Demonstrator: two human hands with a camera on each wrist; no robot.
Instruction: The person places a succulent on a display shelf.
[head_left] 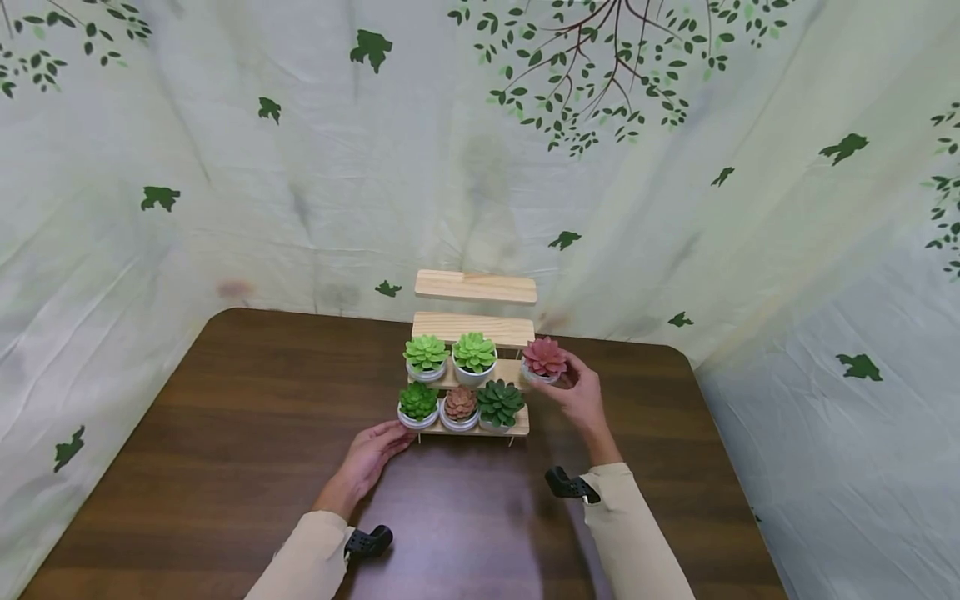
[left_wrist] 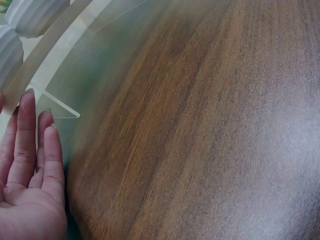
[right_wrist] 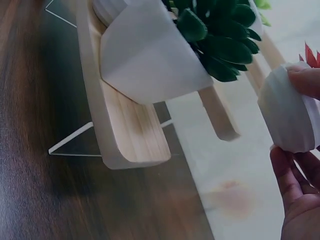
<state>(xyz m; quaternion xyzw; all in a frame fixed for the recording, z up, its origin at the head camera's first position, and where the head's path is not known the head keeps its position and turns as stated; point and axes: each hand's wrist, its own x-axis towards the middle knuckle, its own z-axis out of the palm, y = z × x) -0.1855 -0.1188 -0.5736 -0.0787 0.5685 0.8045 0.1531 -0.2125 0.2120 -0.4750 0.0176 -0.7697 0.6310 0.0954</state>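
Observation:
My right hand (head_left: 581, 398) pinches the white pot (right_wrist: 286, 111) of a red succulent (head_left: 544, 357) between thumb and fingers. It holds the pot at the right end of the second board from the bottom of a wooden tiered stand (head_left: 474, 329). My left hand (head_left: 367, 458) is at the stand's lower left corner, its fingers extended along the bottom board's edge. On that board stand a green succulent (head_left: 418, 400), a brownish one (head_left: 461, 403) and a dark green one (head_left: 500, 403). Two light green succulents (head_left: 426, 352) occupy the board above.
The top board (head_left: 476, 287) and the one below it hold no pots. Thin clear legs (right_wrist: 71, 138) prop the stand on the brown table (head_left: 262, 400). Behind the table's back edge hangs a pale leaf-patterned cloth (head_left: 315, 167).

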